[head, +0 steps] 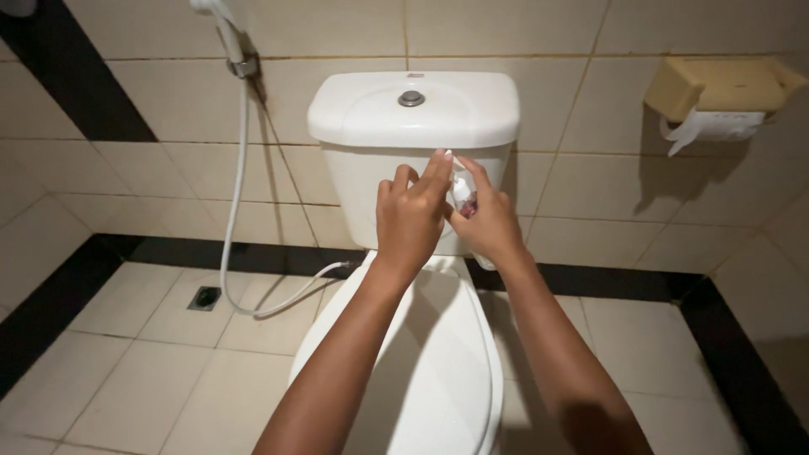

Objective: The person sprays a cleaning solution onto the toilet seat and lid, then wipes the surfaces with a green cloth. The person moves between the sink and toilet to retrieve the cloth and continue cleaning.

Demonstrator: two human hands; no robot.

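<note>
- I see a floor (152, 379) of pale beige square tiles with thin grout lines, edged by a black tile border (50, 312) where it meets the walls.
- A white toilet (438, 371) stands on the floor, centred against the back wall, with its lid closed.
- A square metal floor drain (204, 297) is set into the tiles left of the toilet, near the back border.
- A white bidet-sprayer hose (253, 307) loops down so low by the drain that I cannot tell whether it touches the tiles; it then runs right toward the toilet base.
- Floor to the right of the toilet is in shadow.
</note>
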